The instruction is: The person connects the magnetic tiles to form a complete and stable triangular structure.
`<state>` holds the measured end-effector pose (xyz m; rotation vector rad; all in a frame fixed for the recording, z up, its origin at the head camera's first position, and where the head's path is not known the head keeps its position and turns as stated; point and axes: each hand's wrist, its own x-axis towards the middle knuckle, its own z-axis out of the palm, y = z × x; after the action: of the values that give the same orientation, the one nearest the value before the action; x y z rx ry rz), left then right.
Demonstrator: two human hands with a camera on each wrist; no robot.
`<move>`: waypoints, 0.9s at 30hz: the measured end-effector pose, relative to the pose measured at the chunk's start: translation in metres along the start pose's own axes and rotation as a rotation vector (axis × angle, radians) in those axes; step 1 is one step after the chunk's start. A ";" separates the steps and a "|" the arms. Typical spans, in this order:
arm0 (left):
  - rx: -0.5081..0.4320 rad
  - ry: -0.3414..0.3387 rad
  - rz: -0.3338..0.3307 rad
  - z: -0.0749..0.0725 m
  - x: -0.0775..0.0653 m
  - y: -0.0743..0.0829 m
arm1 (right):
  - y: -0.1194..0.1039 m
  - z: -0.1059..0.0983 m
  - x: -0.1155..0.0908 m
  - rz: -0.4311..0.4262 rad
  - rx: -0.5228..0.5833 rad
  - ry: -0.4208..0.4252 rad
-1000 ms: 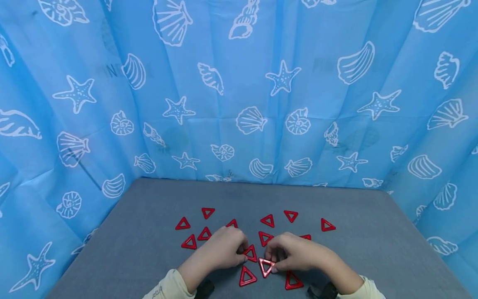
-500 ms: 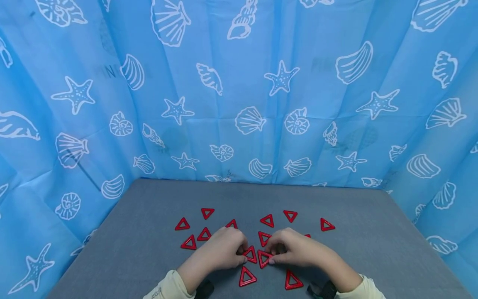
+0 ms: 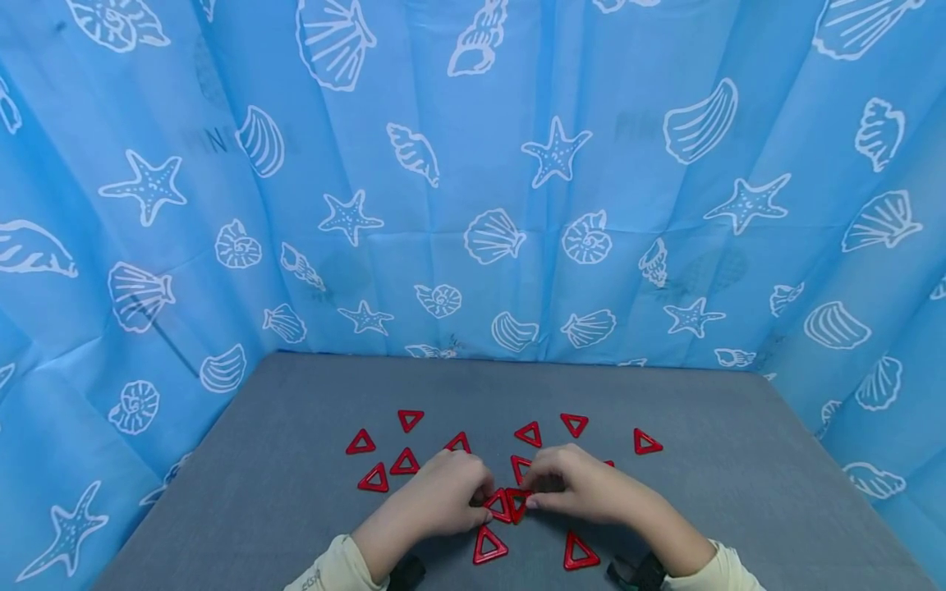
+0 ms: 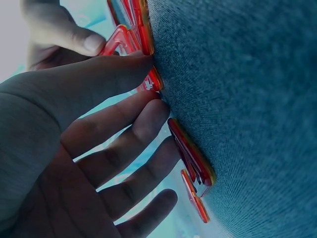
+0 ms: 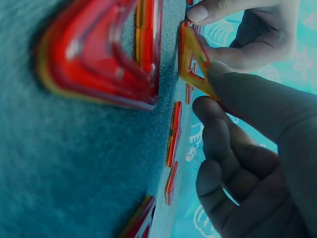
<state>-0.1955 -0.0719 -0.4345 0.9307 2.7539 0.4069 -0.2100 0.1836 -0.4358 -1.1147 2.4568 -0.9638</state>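
Note:
Two red triangular tiles with hollow centres meet edge to edge in the head view. My left hand [image 3: 443, 494] pinches the left tile [image 3: 498, 517] between thumb and fingers, low against the table. With thumb and fingers, my right hand [image 3: 587, 486] holds the other tile [image 3: 520, 492]. In the right wrist view that tile [image 5: 186, 72] is tilted up off the cloth, leaning at the left-hand tile. Part of the left tile is behind my left fingertips. Nearer me, one loose tile [image 3: 490, 558] lies below my left hand and another tile [image 3: 582, 564] below my right.
Several more red triangles lie flat around both hands, such as a tile [image 3: 373, 489] at left and a tile [image 3: 649, 451] at far right. Some are partly covered by the hands. The grey table [image 3: 310, 394] ends at a blue shell-print curtain [image 3: 547, 246].
My right hand has drawn its tile leftward until it meets the left one, and the tile has tipped up. The left hand has stayed nearly still.

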 end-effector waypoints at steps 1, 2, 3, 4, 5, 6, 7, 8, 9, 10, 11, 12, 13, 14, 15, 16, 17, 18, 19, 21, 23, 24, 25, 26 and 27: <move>-0.002 0.001 0.001 0.000 0.000 0.000 | 0.000 0.001 0.000 -0.003 0.002 0.009; -0.004 0.002 0.003 0.000 0.000 0.000 | 0.000 0.002 0.000 -0.013 0.002 0.019; -0.005 0.004 0.004 0.001 0.000 -0.001 | 0.000 0.003 0.000 -0.028 0.000 0.031; -0.008 0.006 0.006 0.001 0.000 -0.001 | 0.001 0.004 0.000 -0.046 0.000 0.043; -0.010 0.007 0.008 0.001 0.000 -0.001 | 0.001 0.005 0.001 -0.066 0.003 0.055; -0.012 0.009 0.011 0.001 0.000 -0.001 | 0.001 0.006 0.001 -0.086 0.006 0.065; -0.013 0.010 0.015 0.001 0.000 -0.001 | 0.001 0.007 0.001 -0.106 0.010 0.074; -0.013 0.010 0.019 0.001 0.000 -0.001 | 0.001 0.008 0.002 -0.124 0.013 0.081; -0.014 0.011 0.023 0.001 0.000 -0.001 | 0.002 0.008 0.002 -0.138 0.018 0.088; -0.016 0.010 0.027 0.001 0.000 -0.002 | 0.002 0.009 0.002 -0.147 0.024 0.093; -0.020 0.009 0.031 0.001 0.000 -0.002 | 0.002 0.009 0.003 -0.153 0.029 0.096; -0.026 0.008 0.036 0.001 -0.001 -0.003 | 0.002 0.009 0.003 -0.155 0.032 0.098; -0.033 0.008 0.040 0.000 -0.001 -0.004 | 0.002 0.009 0.003 -0.154 0.035 0.101; -0.050 0.004 0.043 -0.001 -0.002 -0.005 | 0.002 0.009 0.003 -0.153 0.036 0.103; -0.072 0.000 0.042 -0.002 -0.002 -0.006 | 0.001 0.009 0.003 -0.150 0.039 0.104; -0.095 -0.005 0.042 -0.004 -0.003 -0.008 | 0.001 0.010 0.003 -0.147 0.042 0.104; -0.121 -0.009 0.042 -0.005 -0.004 -0.010 | 0.001 0.010 0.003 -0.145 0.044 0.104; -0.143 -0.013 0.041 -0.007 -0.005 -0.012 | 0.001 0.010 0.002 -0.143 0.046 0.103; -0.164 -0.020 0.037 -0.010 -0.006 -0.015 | 0.001 0.010 0.002 -0.142 0.046 0.104; -0.193 -0.028 0.027 -0.016 -0.009 -0.020 | 0.001 0.010 0.002 -0.141 0.046 0.105; -0.210 -0.034 0.012 -0.021 -0.013 -0.026 | 0.000 0.009 0.002 -0.140 0.042 0.105; -0.219 -0.042 0.004 -0.023 -0.014 -0.029 | 0.000 0.009 0.002 -0.139 0.040 0.104; -0.231 -0.050 -0.004 -0.026 -0.016 -0.032 | 0.000 0.009 0.002 -0.138 0.037 0.104; -0.243 -0.059 -0.011 -0.027 -0.017 -0.036 | 0.000 0.009 0.002 -0.137 0.035 0.104; -0.254 -0.070 -0.022 -0.029 -0.019 -0.039 | 0.000 0.009 0.002 -0.135 0.034 0.103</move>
<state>-0.2111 -0.1190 -0.4182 0.8325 2.5696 0.6878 -0.2071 0.1777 -0.4423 -1.2631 2.4605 -1.1241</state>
